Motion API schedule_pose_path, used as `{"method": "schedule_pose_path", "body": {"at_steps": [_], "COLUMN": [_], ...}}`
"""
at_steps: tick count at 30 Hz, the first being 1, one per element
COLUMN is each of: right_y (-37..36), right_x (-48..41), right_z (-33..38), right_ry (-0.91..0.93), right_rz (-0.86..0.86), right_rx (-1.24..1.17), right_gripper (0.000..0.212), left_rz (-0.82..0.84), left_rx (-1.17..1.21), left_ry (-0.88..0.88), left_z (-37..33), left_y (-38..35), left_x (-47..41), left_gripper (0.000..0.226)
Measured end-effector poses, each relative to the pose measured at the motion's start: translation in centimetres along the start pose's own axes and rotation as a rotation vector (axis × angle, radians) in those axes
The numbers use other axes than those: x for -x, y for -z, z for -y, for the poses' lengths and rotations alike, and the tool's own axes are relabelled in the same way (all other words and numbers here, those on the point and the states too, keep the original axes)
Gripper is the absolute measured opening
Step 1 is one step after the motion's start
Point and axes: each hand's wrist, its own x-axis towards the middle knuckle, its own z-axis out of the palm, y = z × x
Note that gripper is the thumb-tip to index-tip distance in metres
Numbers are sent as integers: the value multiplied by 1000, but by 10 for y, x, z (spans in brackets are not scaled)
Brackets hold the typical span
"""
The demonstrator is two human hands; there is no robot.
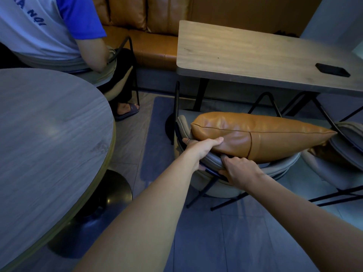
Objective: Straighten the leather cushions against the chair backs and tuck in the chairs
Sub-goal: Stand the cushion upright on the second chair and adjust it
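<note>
Both hands are seen on the curved top of a chair back. By the left hand (198,149) the rim of the grey chair (214,160) is gripped, with the fingers curled over its far side and the thumb laid along the lower edge of the tan leather cushion (255,134). By the right hand (240,169) the same rim is clasped just beside the left, its fingers wrapped over the padded edge beneath the cushion and its thumb kept on the near side of the back.

The cushion is seen lying lengthwise across the chair, its near edge resting on the top of the backrest, one pointed corner reaching toward a second grey chair (345,138) at the right. The first chair is set facing a rectangular wooden table (245,55), with its front partly beneath the table edge. A dark phone (332,69) is laid flat on the table's right part. Behind the table a tan leather bench (155,44) is placed along the wall. At the left a round grey table (45,130) is found, and beyond it a seated person (49,28) in a white and blue shirt.
</note>
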Motion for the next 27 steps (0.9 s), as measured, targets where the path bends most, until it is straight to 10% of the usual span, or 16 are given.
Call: {"method": "schedule_pose_path", "body": {"at_steps": [27], "right_y": [-7], "right_x": [-1], "right_z": [15], "right_ry": [-24], "right_rz": [-17], "right_rx": [-75], "right_gripper": [35], "left_rz": [-162], "left_rx": [177], "left_ry": [-128], "left_z": [13], "left_y": [11], "left_x": [-6], "left_gripper": [148]}}
